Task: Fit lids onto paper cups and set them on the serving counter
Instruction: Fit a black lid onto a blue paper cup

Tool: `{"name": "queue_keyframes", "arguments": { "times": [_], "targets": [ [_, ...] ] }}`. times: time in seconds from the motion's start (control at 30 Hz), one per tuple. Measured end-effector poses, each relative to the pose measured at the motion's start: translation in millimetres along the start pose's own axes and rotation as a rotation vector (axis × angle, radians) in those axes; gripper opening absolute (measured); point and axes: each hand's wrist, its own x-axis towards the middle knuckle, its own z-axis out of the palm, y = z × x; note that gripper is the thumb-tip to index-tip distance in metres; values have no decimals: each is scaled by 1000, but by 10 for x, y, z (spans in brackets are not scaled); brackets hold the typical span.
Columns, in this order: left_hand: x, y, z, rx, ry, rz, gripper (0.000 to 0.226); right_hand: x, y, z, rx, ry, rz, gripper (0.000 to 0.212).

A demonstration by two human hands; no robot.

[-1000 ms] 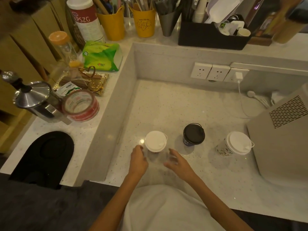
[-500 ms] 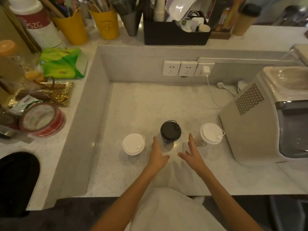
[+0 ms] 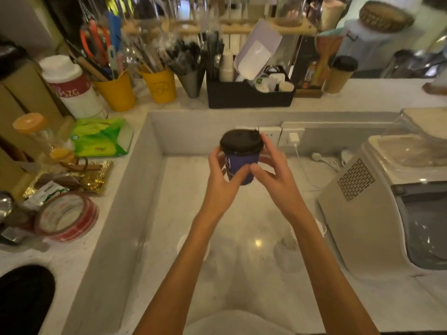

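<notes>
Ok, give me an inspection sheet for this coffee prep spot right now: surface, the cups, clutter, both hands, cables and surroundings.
Surface: pale speckled lower counter, recessed below a raised ledge.
Job's things: purple cup with black lid on, held up off the counter; two white-lidded cups mostly hidden behind the forearms.
Clutter: tape roll, green tissue pack, yellow utensil pots, black organiser.
Grippers: left hand and right hand both grip the cup.
Cables: white charger plugged in, lead trailing onto the counter.
Surroundings: beige machine on the right; brown lidded cup on the ledge.
</notes>
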Motion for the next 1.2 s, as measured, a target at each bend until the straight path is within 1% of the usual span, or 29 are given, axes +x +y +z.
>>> {"name": "queue_keyframes", "arguments": {
  "times": [0.1,0.2,0.37,0.47,0.5,0.67,0.73,0.83,0.87,0.9,0.97,1.03,1.07,1.13,1.2],
  "targets": [
    [292,690,-87,-97,50,120,59,314,-573,-44,85,-15,-127,67],
    [495,1288,-99,-214,96,164,52,536,-1065,-84,104,12,-238,70],
    [526,1966,-138,-246,142,169,59,652,-1684,-36,94,122,-329,68],
    [366,2039,-151,-284,146,184,47,507,-1766,-11,146,100,-342,67],
    [306,2024,-151,-289,129,178,46,451,-1754,-13,164,85,-335,68],
    [111,1913,-162,-327,42,105,61,313,-1672,-92,269,25,-249,66],
    [57,1890,-163,-414,9,67,65,292,-1636,-132,379,-6,-205,62],
    [-3,1887,-164,-609,-69,10,67,277,-1602,-158,624,-93,-116,58],
    [-14,1891,-153,-624,-80,12,68,281,-1592,-150,656,-91,-92,55],
    [-16,1894,-132,-602,-64,28,66,274,-1594,-123,659,-66,-80,49],
    [-6,1893,-63,-477,24,78,62,274,-1592,-50,529,54,-97,41],
    [-4,1875,12,-271,113,163,70,284,-1608,31,388,133,-136,37],
    [-13,1860,36,-168,125,214,72,289,-1616,63,358,145,-140,42],
    [-50,1827,52,-44,96,287,71,304,-1635,82,372,156,-96,55],
    [-77,1801,17,24,63,315,72,328,-1648,46,438,171,-30,58]
  ]
}}
